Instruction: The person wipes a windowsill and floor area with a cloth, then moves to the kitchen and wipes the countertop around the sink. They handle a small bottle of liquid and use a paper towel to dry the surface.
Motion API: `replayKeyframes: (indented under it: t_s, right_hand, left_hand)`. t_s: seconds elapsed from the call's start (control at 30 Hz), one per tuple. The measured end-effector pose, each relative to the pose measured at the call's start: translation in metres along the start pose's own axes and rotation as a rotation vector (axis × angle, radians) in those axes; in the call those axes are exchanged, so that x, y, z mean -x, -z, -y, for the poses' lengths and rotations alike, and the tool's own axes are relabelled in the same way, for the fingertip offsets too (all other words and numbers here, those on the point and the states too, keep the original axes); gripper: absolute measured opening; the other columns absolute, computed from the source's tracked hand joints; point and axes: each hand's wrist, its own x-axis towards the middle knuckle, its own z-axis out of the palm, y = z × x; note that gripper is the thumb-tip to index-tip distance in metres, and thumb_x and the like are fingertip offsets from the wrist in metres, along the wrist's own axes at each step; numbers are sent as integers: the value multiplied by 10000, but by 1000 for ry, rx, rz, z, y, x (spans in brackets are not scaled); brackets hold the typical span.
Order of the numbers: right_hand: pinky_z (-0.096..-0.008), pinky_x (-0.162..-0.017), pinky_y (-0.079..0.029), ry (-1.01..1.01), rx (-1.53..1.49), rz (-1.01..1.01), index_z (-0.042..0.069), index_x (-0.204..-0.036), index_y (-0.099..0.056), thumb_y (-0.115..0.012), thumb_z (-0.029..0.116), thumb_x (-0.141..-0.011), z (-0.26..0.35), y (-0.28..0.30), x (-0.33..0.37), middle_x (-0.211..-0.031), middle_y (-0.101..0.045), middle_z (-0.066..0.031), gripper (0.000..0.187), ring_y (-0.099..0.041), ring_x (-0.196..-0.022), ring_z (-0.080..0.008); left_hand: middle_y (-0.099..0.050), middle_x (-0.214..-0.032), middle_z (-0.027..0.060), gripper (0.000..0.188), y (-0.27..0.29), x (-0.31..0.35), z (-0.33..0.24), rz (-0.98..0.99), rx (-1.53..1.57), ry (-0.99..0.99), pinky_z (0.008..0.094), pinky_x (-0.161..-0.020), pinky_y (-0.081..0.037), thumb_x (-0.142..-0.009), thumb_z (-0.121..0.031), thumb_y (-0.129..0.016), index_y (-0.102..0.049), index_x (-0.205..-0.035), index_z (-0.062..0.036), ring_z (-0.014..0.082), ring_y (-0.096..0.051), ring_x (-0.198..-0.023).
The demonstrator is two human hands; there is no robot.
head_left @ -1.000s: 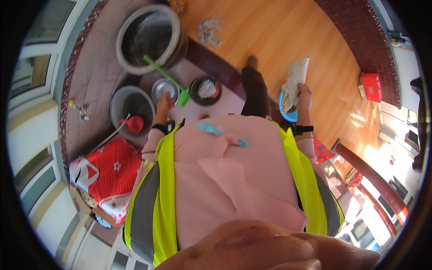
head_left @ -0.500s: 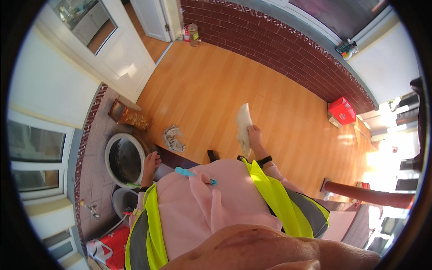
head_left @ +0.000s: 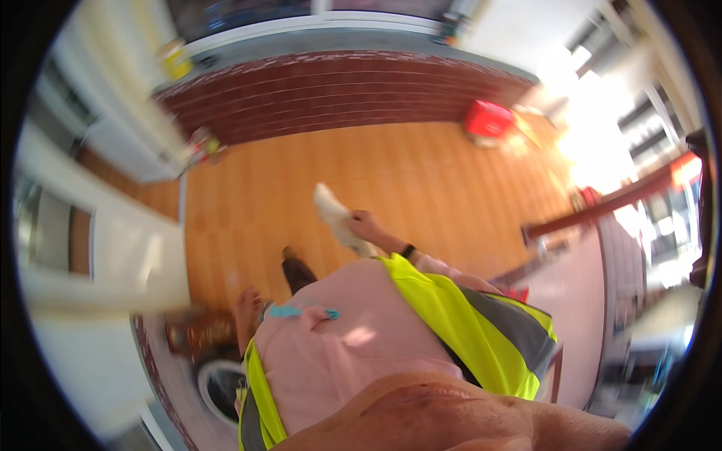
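Note:
My right hand [head_left: 362, 225], with a dark band at its wrist, is closed around a limp white cloth [head_left: 329, 204]. The cloth hangs in front of my body above the wooden floor, its narrow end pointing away to the far left. At my left side, my left hand [head_left: 247, 304] is smeared by motion. Nothing shows in it, and how its fingers are set is unclear. One dark-clad leg [head_left: 298, 272] shows between the two hands. A blue clip [head_left: 285, 310] sits on my pink top under the yellow vest.
Wood-look floor [head_left: 421, 188] runs to a low dark red brick wall [head_left: 338, 98]. A red box [head_left: 489, 120] stands by that wall. A white door [head_left: 143, 248] is at left. Near my left side are a round tub [head_left: 204, 383] and a brown patterned object [head_left: 197, 336]. A red-brown beam [head_left: 602, 209] crosses at right.
My view has swung round to the right, and the tub has slid to the lower left edge. The grey rag on the floor is out of sight. The white cloth stays in my right hand.

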Motion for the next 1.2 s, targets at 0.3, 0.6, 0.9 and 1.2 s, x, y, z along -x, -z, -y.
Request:
replayKeyframes:
  t_s: [0.3, 0.6, 0.9, 1.2]
  right_hand:
    - [-396, -705, -522, -35, -107, -159, 28, -955, -703, -588, 290, -825, 119, -20, -83, -851, -701, -161, 314, -670, -782, -267]
    - [-350, -700, -520, -18, -83, -29, -5, -967, -689, -591, 214, -849, 172, -67, -167, -818, -678, -104, 267, -636, -766, -165]
    - [-305, -633, -492, 14, -349, 113, -37, -948, -672, -599, 180, -904, 247, -148, -324, -782, -637, -28, 233, -594, -704, -129]
    - [-319, -582, -511, 291, -316, 365, -22, -952, -640, -555, 203, -949, 383, -311, -480, -829, -649, -53, 240, -608, -677, -147]
  left_hand:
    - [-672, -1025, 67, 379, 52, -177, -179, -26, -128, -138, 276, -727, -503, -996, -370, -562, -635, -1179, -47, 145, -631, -840]
    - [-676, -1104, 59, 297, 92, -241, -358, 64, -213, -539, 272, -841, -511, -1030, -221, -544, -646, -1202, -1, 129, -627, -952]
    - [-700, -1058, 57, 239, 169, -256, -459, -188, -310, -628, 273, -878, -510, -1016, -126, -555, -656, -1188, 5, 127, -637, -956]
    - [-715, -1067, 62, 240, 262, -287, -581, -422, -450, -902, 281, -844, -508, -978, -143, -611, -679, -1174, -21, 124, -645, -936]
